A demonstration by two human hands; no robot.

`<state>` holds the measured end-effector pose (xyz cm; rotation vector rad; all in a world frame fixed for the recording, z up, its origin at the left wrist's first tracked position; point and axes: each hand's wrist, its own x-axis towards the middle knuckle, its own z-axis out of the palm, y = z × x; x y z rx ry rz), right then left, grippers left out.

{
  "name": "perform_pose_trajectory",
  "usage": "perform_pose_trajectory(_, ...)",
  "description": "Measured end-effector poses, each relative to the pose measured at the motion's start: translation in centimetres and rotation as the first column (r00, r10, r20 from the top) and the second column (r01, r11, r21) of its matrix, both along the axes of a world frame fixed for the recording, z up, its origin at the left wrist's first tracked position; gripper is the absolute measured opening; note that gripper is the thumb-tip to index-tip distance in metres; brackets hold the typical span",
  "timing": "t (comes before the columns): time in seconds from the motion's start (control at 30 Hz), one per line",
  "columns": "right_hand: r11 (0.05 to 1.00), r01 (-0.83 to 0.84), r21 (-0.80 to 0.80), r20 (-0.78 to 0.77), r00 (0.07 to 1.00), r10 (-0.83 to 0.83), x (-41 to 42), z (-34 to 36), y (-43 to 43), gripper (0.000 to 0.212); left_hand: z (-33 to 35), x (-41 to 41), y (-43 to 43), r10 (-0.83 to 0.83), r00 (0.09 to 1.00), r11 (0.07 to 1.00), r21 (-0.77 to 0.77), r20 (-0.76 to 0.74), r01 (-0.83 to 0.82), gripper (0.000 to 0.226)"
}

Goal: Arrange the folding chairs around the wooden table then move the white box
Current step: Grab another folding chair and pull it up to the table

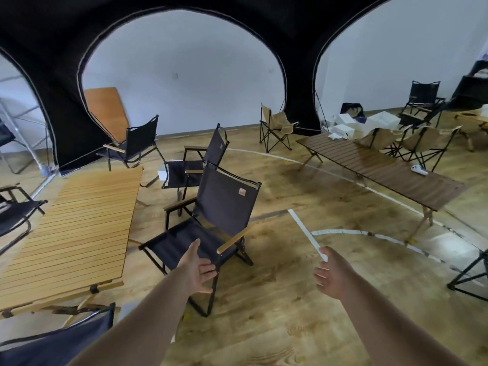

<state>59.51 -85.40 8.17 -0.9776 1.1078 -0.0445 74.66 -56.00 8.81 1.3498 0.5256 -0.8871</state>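
White box (162, 175) beside black folding chair (196, 165)

Long dark slatted counter (380, 165) stands on a wooden floor (290, 299) marked with white lines, a white game controller (419, 170) lying toward its near end. Beyond its far end rises a black tent wall (298, 48) with arched openings. Well to its left, a wooden panel (105, 109) leans.

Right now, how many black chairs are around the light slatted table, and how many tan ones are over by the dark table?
Black chairs around the light slatted table: 5
Tan chairs near the dark table: 3
Total: 8
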Motion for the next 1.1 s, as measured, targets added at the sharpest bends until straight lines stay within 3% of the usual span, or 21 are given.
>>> perform_pose_trajectory(0.27,0.989,-0.149,0.023,0.026,0.989,0.148,9.6,1.3,-9.3,0.066,0.1,5.6,-8.1,0.137,0.991,0.990,-0.023,-0.003,-0.137,0.087)
perform_pose_trajectory(0.7,0.951,-0.309,0.031,0.000,0.951,0.309,21.4,2.2,-18.5,0.066,-1.8,12.7,-17.0,0.261,0.964,0.965,-0.022,-0.055,-0.262,0.085)
perform_pose_trajectory(1.1,0.948,-0.317,0.038,-0.032,0.948,0.318,40.2,0.6,-24.6,0.061,-3.5,30.5,-23.3,0.301,0.948,0.951,-0.037,-0.099,-0.306,0.085)
